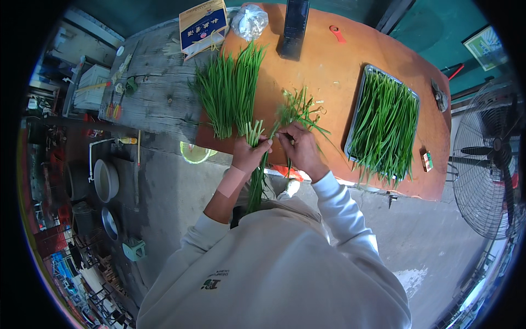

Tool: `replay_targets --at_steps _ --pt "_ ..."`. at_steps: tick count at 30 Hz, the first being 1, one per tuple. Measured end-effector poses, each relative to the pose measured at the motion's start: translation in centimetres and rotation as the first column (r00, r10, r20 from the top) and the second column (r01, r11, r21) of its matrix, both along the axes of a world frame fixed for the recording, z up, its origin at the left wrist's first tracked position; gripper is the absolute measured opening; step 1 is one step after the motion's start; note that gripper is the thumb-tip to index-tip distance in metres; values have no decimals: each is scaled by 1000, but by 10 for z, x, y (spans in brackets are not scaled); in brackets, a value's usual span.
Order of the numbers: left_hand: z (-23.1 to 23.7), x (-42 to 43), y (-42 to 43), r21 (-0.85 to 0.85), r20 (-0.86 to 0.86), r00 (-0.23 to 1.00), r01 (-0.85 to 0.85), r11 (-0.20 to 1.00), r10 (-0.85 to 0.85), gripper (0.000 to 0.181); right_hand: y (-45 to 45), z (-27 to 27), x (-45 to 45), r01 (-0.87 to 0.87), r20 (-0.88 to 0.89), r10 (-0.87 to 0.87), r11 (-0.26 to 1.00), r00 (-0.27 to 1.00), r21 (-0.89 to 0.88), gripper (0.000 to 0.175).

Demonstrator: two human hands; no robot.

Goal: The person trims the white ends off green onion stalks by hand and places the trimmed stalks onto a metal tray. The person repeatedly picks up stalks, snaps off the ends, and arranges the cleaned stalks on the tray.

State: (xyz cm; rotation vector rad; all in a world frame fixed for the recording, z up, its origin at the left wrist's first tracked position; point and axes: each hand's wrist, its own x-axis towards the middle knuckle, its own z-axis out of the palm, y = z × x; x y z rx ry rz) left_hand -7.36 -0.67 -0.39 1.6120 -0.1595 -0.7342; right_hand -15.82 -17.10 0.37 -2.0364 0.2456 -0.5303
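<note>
My left hand (246,157) is closed around a small bunch of green chives (257,190), pale stem ends up, leaves hanging past the table's front edge. Just beside it, my right hand (302,149) pinches a few chive strands between thumb and fingers; its palm side is hidden. Beyond the right hand lies a loose heap of yellowish and green chive scraps (299,107). Two neat bundles of chives (228,96) rest to the left, with stem ends towards me. On the right, a metal tray (356,115) is heaped with long chives (384,123), some drooping over its near edge.
An orange-brown tabletop (324,74) adjoins a weathered wooden board (152,98). At the back are a printed paper bag (204,31), a knotted plastic bag (249,22), a propped phone (295,28) and a red opener-like tool (337,33). A large caged fan (489,156) stands right.
</note>
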Motion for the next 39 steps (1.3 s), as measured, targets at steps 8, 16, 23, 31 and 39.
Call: replay_targets --at_steps 8,16,23,31,39 --pt "-5 0 -5 -54 -189 981 -51 997 40 13 6 -18 7 87 20 -87 995 996 -53 10" --pt "-5 14 -5 -28 -260 965 19 999 -26 21 -30 -24 20 244 27 -247 967 969 65 11" --pt "-13 21 1 -65 -238 968 70 995 -84 21 -53 -30 33 394 93 -384 877 919 -274 20" --pt "-7 21 -4 -22 -166 984 59 998 -62 22 9 -36 15 137 -178 -73 915 981 380 21" --pt "-13 12 -14 -29 -62 996 69 997 -71 19 3 -39 11 117 -150 -30 782 988 613 16"
